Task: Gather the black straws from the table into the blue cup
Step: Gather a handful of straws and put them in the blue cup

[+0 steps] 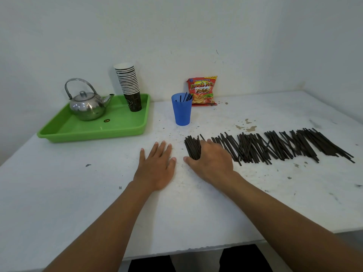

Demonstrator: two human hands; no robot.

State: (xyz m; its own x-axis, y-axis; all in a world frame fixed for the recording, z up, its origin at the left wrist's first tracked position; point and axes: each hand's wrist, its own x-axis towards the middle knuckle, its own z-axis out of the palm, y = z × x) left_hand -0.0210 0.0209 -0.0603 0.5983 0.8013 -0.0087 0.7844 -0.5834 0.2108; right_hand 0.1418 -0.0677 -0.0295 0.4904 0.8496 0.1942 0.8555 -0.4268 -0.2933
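A long row of black straws (275, 147) lies across the right half of the white table (98, 203). The blue cup (181, 110) stands upright behind them at the middle, with a few black straws (186, 97) sticking out of it. My right hand (212, 160) rests over the left end of the row, its fingers curled around a small bunch of straws (192, 147) that still lies on the table. My left hand (157, 165) lies flat on the table just left of it, fingers apart, holding nothing.
A green tray (92, 130) at the back left carries a metal kettle (87, 105) and a stack of paper cups (129, 87). A red snack bag (203, 91) leans on the wall behind the cup. The table's front edge is close to me.
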